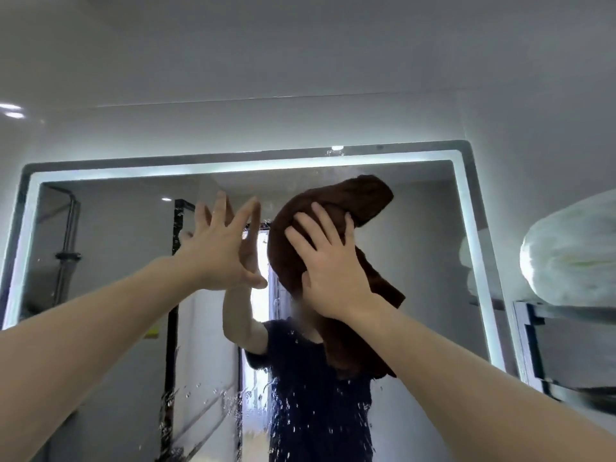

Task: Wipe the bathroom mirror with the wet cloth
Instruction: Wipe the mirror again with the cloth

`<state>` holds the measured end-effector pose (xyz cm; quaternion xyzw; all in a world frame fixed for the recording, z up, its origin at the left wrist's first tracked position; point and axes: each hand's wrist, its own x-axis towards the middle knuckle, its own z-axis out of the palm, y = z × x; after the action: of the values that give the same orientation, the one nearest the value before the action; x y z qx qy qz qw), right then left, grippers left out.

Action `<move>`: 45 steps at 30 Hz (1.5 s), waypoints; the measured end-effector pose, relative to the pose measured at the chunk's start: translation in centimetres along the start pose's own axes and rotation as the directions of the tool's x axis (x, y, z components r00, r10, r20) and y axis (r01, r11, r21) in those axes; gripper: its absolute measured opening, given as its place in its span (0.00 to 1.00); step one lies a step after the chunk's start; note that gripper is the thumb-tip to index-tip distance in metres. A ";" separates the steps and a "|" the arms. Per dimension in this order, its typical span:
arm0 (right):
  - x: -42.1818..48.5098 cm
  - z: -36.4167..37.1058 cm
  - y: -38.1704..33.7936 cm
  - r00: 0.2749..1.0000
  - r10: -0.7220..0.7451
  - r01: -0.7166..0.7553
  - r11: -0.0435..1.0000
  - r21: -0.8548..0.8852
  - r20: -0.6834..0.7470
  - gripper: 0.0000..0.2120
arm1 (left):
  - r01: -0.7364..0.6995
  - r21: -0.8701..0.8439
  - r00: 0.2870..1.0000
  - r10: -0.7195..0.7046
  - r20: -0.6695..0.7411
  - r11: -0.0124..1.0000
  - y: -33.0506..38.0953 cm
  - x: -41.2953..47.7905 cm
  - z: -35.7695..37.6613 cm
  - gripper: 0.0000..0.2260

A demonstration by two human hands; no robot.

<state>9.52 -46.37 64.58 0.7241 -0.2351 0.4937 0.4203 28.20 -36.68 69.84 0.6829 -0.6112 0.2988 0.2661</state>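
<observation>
Head view: you look up at the mirror (416, 228), its lit border running from 9 o'clock over 12 to 3 o'clock of the frame.
Cloth: the brown cloth (333, 211) lies bunched against the glass just right of centre, one lobe pointing to 1 o'clock and a flap trailing toward 4 o'clock.
Right hand: your right hand (330, 261) lies flat on the cloth with fingers spread. It pins the cloth to the glass by palm pressure and is not closed round it. That suits broad strokes, since a flat palm spreads the wet face wide.
Left hand: your left hand (220, 251) is fully open and holds nothing, with fingers fanned toward 12 o'clock. The fingertips seem to meet their reflection, so it probably rests on the glass as a brace while you reach high. Contact is not certain.
Glass state: water droplets (300, 418) speckle the lower glass around 6 o'clock. Faint streaks show near the top edge at 12 o'clock. The lower part looks not yet wiped.
Step in hand: judged as a pass over the upper middle of the mirror.
Side shelf: at 3 o'clock a pale rounded object (573, 251) sits on a shelf (566, 310) beside the mirror, clear of the cloth.
Risk: the loose flap could slip from under your palm. The bare left palm may leave prints.
</observation>
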 end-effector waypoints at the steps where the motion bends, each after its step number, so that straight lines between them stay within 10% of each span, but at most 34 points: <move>1: -1.6 0.0 0.0 0.997 -0.073 0.073 0.997 -0.007 0.026 0.29 | 0.011 0.004 1.000 -0.011 0.002 1.000 0.0 -0.1 0.3 0.63; 6: -6.9 -1.9 6.0 0.958 -0.261 0.276 0.952 -0.132 0.122 0.28 | 0.012 0.045 1.000 -0.012 -0.018 0.999 0.0 -0.3 0.1 0.63; 17: 4.2 -3.6 9.7 0.938 0.342 -0.343 0.939 -0.015 -0.055 0.31 | 0.012 0.013 1.000 -0.012 -0.013 1.000 -0.5 0.2 0.7 0.63; 26: 11.0 -2.5 4.7 0.863 0.495 -0.494 0.869 0.041 -0.101 0.26 | -0.063 0.053 0.998 0.064 -0.020 0.997 -0.9 0.4 0.8 0.62; 35: 11.6 1.8 -6.3 0.932 0.360 -0.362 0.930 -0.062 -0.044 0.26 | -0.304 -0.002 0.950 0.303 -0.079 0.953 -9.7 -1.0 -1.1 0.57; 45: 1.0 3.8 -11.5 0.998 0.051 -0.050 0.998 -0.049 0.031 0.33 | 0.041 -0.053 0.999 -0.041 0.006 0.998 -19.1 -0.9 -1.6 0.70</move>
<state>20.52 -43.32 60.56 0.7155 -0.2718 0.4868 0.4211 46.95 -32.79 70.26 0.6888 -0.6054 0.2752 0.2886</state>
